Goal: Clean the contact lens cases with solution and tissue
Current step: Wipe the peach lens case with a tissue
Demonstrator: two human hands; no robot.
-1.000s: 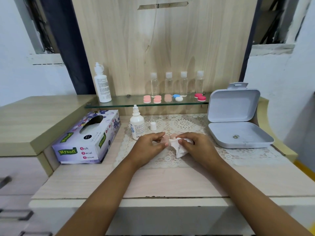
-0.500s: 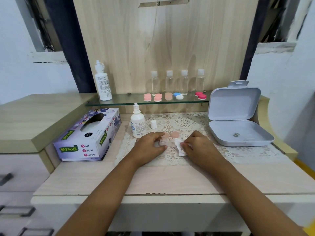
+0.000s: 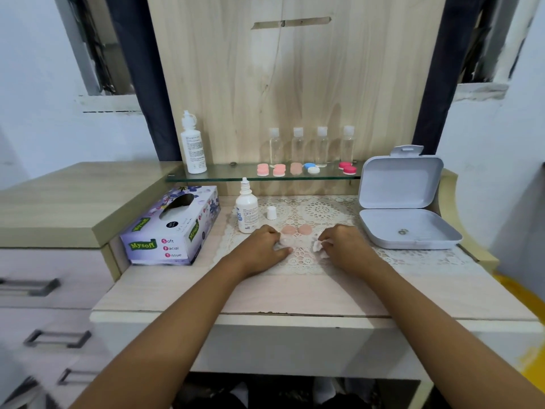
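Soft, even light is filling my view, shadows are lying faint on the table top (image 3: 295, 293). The tissue (image 3: 319, 247) is nearly blowing out. Wide-angle is bending the edges; drawer handles (image 3: 56, 339) are smearing bottom-left.

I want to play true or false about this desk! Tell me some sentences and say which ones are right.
The right hand pinches a crumpled tissue. True.
The white box is closed. False: its lid stands open.
The small bottle wears its cap. False: the cap stands beside it on the lace mat.
Four clear bottles stand on the glass shelf. True.
The left hand holds a clear lens case. True.
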